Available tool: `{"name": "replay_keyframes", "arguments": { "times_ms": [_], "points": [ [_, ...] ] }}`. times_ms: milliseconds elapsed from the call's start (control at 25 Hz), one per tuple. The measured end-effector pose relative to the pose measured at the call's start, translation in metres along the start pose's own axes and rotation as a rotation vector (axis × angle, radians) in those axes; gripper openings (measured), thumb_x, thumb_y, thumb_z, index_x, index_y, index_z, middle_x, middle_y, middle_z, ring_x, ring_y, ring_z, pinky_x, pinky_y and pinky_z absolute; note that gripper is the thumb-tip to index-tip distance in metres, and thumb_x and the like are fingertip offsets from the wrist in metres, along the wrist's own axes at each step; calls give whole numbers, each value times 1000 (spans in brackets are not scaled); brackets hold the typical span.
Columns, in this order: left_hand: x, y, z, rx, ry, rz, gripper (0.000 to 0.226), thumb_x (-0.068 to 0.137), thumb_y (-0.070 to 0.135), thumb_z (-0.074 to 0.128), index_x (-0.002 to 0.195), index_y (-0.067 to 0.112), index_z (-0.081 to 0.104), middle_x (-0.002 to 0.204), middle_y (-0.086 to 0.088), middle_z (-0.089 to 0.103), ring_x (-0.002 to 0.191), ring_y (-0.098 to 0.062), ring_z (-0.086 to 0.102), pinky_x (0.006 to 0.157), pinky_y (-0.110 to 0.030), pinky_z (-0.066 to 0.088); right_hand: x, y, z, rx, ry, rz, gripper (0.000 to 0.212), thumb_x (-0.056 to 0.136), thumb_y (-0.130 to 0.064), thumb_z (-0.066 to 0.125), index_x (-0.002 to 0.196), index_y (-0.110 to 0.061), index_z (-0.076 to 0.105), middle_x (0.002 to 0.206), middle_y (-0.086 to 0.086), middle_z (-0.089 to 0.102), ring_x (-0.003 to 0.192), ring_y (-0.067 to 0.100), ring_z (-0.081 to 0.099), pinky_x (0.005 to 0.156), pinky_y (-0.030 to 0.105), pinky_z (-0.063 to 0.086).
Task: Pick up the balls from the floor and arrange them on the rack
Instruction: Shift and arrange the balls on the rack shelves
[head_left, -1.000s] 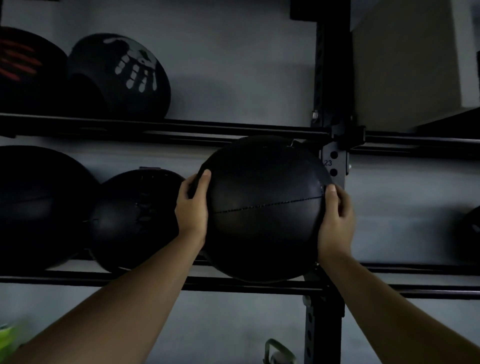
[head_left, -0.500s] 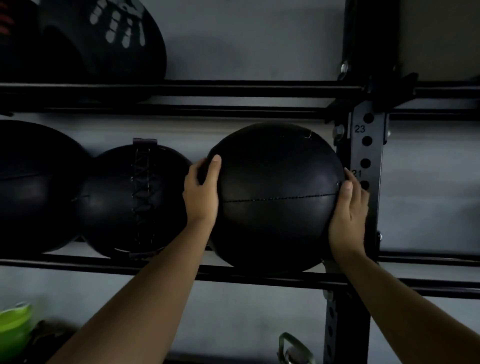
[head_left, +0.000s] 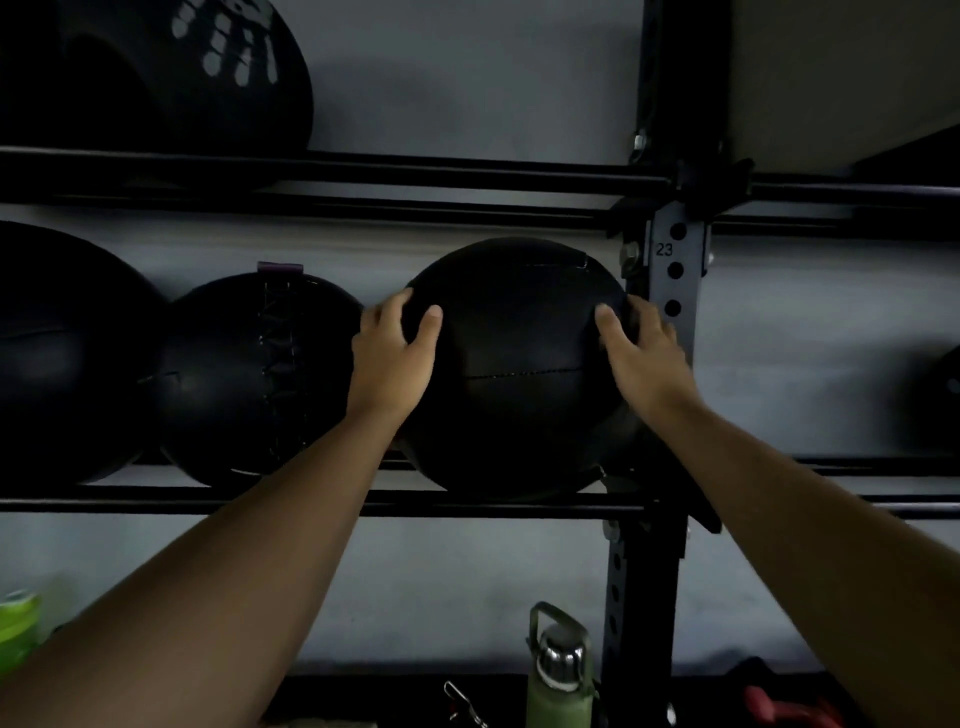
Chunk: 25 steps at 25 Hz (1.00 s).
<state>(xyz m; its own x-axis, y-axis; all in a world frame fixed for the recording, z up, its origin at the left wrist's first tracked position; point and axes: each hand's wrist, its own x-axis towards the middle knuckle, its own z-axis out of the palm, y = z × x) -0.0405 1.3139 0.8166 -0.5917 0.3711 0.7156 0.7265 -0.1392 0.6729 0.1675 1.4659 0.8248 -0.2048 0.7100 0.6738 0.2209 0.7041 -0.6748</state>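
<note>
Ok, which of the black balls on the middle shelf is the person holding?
The seamed ball, rightmost in that row beside the numbered upright. The left hand and right hand hold its sides; its neighbour, the laced ball, shows vertical lacing instead.

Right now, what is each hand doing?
Left hand: holds the black ball by its left side, fingers curled round it.
Right hand: holds the same ball's right side.

Plain black ball (head_left: 519, 374) with dotted seam, black laced ball (head_left: 260, 379) left of it, white handprint on black upper ball (head_left: 228, 57), olive-green bottle (head_left: 558, 696), black rack (head_left: 156, 505).
</note>
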Motion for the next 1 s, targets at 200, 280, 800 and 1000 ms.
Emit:
{"name": "replay_keyframes", "arguments": {
  "times_ms": [200, 280, 800, 1000],
  "points": [
    [-30, 40, -12, 222, -151, 449, 38, 99, 33, 65, 135, 21, 69, 144, -1, 61, 139, -26, 53, 116, -41, 39, -42, -27, -55, -305, 32, -23, 50, 100, -56, 54, 138, -24, 62, 132, 8, 71, 120, 35, 66, 87, 37, 48],
    [-59, 61, 3, 200, -230, 532, 32, 96, 31, 67, 126, 21, 73, 136, 0, 67, 131, -26, 60, 112, -39, 35, -76, -26, -86, -492, 2, -12, 45, 98, -53, 56, 137, -31, 62, 134, 6, 70, 117, 33, 67, 85, 38, 49],
    [-433, 234, 90, -11, -1328, 843, 22, 96, 27, 64, 113, 23, 77, 120, -1, 78, 113, -25, 70, 89, -32, 50, -477, -12, -363, -1088, 8, 683, 26, 97, -31, 55, 105, -20, 77, 114, 18, 79, 104, 44, 74, 77, 41, 53],
    [-653, 287, 32, 57, -1797, 991, 20, 102, 42, 61, 114, 30, 72, 114, 5, 69, 103, -20, 66, 93, -38, 53, -710, -46, -442, -1031, 11, 1113, 24, 95, -29, 53, 94, -16, 74, 112, 17, 76, 107, 42, 70, 76, 35, 51]
  ]
}}
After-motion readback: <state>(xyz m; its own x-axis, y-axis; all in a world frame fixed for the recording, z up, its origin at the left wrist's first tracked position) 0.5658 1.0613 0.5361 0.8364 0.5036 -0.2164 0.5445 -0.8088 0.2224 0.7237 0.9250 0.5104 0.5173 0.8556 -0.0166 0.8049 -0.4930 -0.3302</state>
